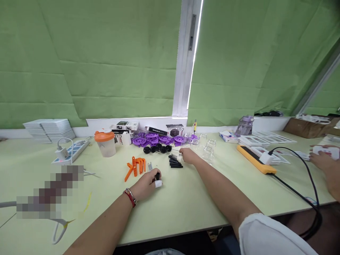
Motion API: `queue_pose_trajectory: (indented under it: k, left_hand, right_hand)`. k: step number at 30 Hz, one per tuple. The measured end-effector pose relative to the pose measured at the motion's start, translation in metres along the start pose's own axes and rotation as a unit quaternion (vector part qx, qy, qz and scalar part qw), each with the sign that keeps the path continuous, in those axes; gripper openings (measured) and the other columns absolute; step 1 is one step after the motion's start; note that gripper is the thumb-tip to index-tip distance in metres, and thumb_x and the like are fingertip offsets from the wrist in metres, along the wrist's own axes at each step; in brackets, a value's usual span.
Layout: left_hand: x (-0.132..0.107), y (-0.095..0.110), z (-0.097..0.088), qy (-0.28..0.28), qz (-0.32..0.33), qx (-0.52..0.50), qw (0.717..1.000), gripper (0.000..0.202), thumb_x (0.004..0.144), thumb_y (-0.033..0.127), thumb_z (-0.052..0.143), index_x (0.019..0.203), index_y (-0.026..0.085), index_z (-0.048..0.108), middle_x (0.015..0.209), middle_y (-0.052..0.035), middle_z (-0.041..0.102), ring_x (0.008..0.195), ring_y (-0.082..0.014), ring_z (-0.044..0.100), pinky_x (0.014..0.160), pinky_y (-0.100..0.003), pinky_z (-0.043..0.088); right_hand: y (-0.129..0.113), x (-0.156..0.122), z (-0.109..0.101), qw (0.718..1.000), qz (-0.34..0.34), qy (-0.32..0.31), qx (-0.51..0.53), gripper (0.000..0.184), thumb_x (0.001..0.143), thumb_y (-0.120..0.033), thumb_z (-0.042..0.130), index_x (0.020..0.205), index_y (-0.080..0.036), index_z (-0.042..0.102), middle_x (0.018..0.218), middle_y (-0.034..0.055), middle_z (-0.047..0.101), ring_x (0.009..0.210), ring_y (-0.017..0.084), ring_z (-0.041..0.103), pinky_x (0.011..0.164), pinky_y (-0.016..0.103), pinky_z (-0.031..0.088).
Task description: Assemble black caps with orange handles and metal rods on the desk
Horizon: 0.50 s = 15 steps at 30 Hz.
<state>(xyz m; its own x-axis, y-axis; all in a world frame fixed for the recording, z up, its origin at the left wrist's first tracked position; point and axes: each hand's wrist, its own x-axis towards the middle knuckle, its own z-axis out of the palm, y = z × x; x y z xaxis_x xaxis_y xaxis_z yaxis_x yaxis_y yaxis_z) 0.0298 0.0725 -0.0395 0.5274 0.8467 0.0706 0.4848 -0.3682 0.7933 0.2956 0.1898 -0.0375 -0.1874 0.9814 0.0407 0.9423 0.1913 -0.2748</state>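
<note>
My left hand [146, 185] is closed around a small black part [157, 176], most of it hidden by the fingers. White tape wraps one fingertip. Close beside it lie thin metal pins [150, 166] and orange plastic pieces [134, 166]. Farther out, my right hand [187, 156] is closed in a pinch; a thin, light sliver shows at its fingertips, too small to name. Just below that hand are black tapered pieces [175, 163] and small springs [174, 156]. Black round caps [159, 148] sit to its left, in front of purple plastic discs [151, 139].
Clear plastic cups [208, 151] stand right of my right hand. An orange-lidded cup [105, 144], white power strip [77, 150] and white stack [49, 130] are left. Rightward are a yellow power strip [255, 159], purple bottle [244, 126] and another person's hands [325, 163].
</note>
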Motion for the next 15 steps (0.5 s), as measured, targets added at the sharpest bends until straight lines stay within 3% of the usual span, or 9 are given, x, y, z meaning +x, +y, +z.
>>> queue_pose_trajectory:
  k: [4,9,15]
  left_hand:
    - [0.001,-0.003,0.001,0.004,0.002,-0.007,1.0,0.019,0.077,0.037,0.051,0.085,0.021,0.048,0.073,0.0012,0.051,0.065,-0.0149,0.044,0.06,-0.027,0.036]
    - [0.001,-0.005,0.002,0.004,0.003,-0.012,1.0,0.016,0.078,0.035,0.05,0.085,0.021,0.047,0.075,0.001,0.051,0.068,-0.0152,0.046,0.062,-0.027,0.037]
    - [0.001,-0.005,0.002,0.001,0.008,-0.012,1.0,0.013,0.079,0.031,0.05,0.086,0.021,0.046,0.076,0.0013,0.052,0.068,-0.015,0.046,0.062,-0.027,0.037]
  right_hand:
    - [0.003,-0.015,0.002,1.0,0.013,-0.002,0.001,0.047,0.07,0.001,0.051,0.114,-0.015,0.06,0.112,0.0147,0.062,0.098,0.026,0.058,0.072,0.025,0.039]
    - [0.007,-0.023,0.0,1.0,0.021,0.001,0.022,0.06,0.067,0.003,0.05,0.124,-0.018,0.053,0.117,0.0126,0.061,0.098,0.024,0.059,0.07,0.023,0.039]
    - [0.016,-0.025,0.001,0.998,0.045,0.005,0.042,0.058,0.073,0.001,0.046,0.128,-0.019,0.049,0.116,0.0123,0.061,0.088,0.021,0.062,0.065,0.022,0.039]
